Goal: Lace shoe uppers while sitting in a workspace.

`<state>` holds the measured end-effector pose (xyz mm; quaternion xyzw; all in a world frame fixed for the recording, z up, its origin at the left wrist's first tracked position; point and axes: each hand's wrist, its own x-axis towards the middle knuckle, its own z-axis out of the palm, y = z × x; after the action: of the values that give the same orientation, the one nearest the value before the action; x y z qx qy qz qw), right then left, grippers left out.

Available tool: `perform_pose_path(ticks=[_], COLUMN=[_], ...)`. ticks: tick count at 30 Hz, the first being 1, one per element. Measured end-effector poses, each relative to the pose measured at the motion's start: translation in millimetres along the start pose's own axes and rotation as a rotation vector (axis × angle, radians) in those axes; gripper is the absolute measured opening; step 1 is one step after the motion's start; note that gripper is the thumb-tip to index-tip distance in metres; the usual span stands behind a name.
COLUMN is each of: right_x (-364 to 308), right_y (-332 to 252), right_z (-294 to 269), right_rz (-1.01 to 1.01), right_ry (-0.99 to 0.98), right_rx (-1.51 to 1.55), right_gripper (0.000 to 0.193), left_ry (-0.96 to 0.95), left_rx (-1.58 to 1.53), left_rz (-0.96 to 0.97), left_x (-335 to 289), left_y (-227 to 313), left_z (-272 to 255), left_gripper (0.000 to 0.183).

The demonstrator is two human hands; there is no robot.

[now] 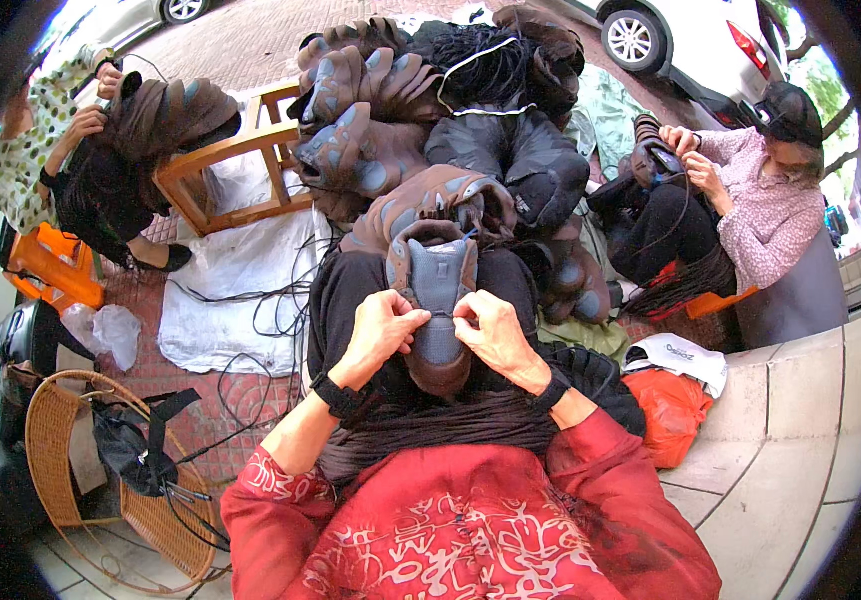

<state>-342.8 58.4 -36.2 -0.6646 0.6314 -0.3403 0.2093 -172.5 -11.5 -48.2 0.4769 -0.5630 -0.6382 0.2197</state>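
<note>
On my lap lies a brown and grey-blue shoe upper (pixel 438 275), its padded tongue facing up and its toe toward me. My left hand (pixel 386 328) pinches at the left edge of the tongue, fingers closed. My right hand (pixel 493 335) pinches at the opposite edge. A thin dark shoelace (pixel 440 315) runs across the tongue between my fingertips; its ends are hidden in them. A thick bundle of dark laces (pixel 430 445) lies across my lap, below the toe. More nested uppers (pixel 380 235) rest against the far side of this one.
Beyond my knees rises a heap of uppers (pixel 360 150), beside a wooden stool frame (pixel 212 165). Co-workers sit at left and right, handling uppers. A wicker chair (pixel 45 460) stands at near left, a red plastic bag (pixel 672 415) at right. Loose black cords (pixel 250 295) cross a white sheet.
</note>
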Motion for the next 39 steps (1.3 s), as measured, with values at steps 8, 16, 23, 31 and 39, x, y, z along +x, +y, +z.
perform_pose_path(ticks=[8,16,23,31,39], right_x=[4.5,8.1,9.2,12.3,17.1], right_y=[3.0,6.9,9.8,9.0,7.5], right_z=[-3.8,-0.7,-5.3,-5.9,-1.4], right_rz=[-0.022,-0.090,0.035,-0.164,-0.032], right_ry=[-0.073,-0.033,-0.079,-0.055,-0.084], right_rx=[0.001,0.067,0.115,-0.053,0.004], right_gripper=[0.008,0.011,0.009,0.006,0.008], left_ry=[0.057,0.088,0.069,0.052,0.030], left_rx=[0.052,0.068,0.009,0.059,0.048], left_rz=[-0.006,0.008,-0.005,-0.025,-0.017], left_x=[-1.7,-1.1,1.9,3.7,7.0], left_y=[4.0,2.8,-0.7,1.5,-2.4], left_z=[3.8,6.0,5.6,5.0,5.3], left_gripper=[0.023,0.025,0.025,0.024,0.023])
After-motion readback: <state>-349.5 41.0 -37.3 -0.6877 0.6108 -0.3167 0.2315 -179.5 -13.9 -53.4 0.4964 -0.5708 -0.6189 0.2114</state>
